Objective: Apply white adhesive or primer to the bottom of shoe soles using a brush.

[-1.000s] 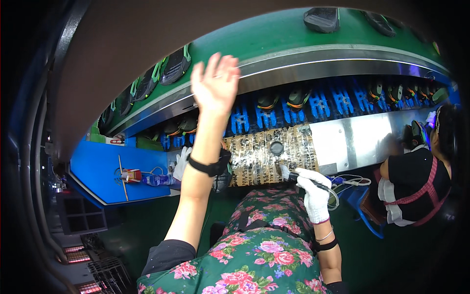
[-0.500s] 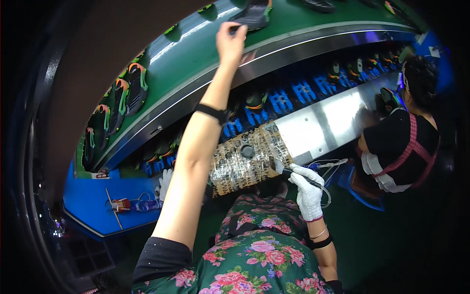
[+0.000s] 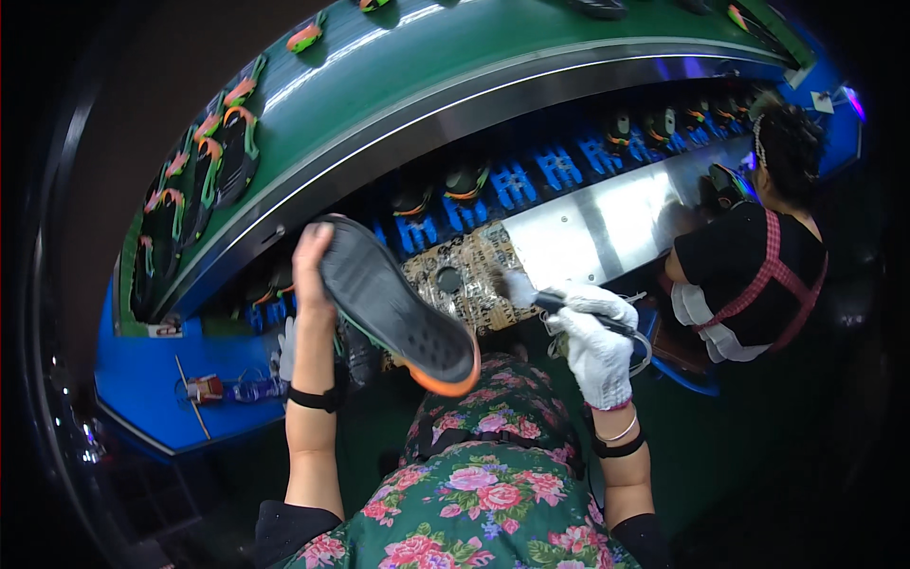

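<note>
**A shoe held up, sole showing**

The left hand grips a shoe, fingers wrapped round its heel end. It is held above the lap. Its sole is dark grey and bumpy, with an orange rim at the toe. The right hand, in a knitted white glove, is closed round a brush with a fuzzy tip. The shoe's top is hidden.

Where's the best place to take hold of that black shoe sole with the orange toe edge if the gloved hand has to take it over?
Probably the orange toe end of the shoe sole, coming from the person's right. The left hand already grips the heel end, and the sole slants down toward the right hand, so the toe edge is free and nearest. That hand holds a brush first.
</note>
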The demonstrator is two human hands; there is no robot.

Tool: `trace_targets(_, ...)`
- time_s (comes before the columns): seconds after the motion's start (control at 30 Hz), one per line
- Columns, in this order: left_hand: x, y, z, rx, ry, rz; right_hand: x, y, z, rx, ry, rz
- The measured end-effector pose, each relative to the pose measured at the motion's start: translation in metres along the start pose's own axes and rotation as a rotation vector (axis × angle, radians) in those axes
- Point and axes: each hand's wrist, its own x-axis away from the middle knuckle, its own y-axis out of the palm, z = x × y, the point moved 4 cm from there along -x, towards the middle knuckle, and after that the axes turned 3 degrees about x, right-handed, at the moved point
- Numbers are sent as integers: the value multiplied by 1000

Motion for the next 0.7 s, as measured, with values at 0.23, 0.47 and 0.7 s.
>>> trace_targets(0.23,73,33,-112,248,-663,-191,-14,58,-31,-362,314,-312)
trace_targets(0.47,164,70,-130,1210,-823,-747,-9,61,-16,-471,381,-269)
trace_targets(0.7,156,79,-131,1006,-859,-563,-17,56,-18,-343,405,-258)
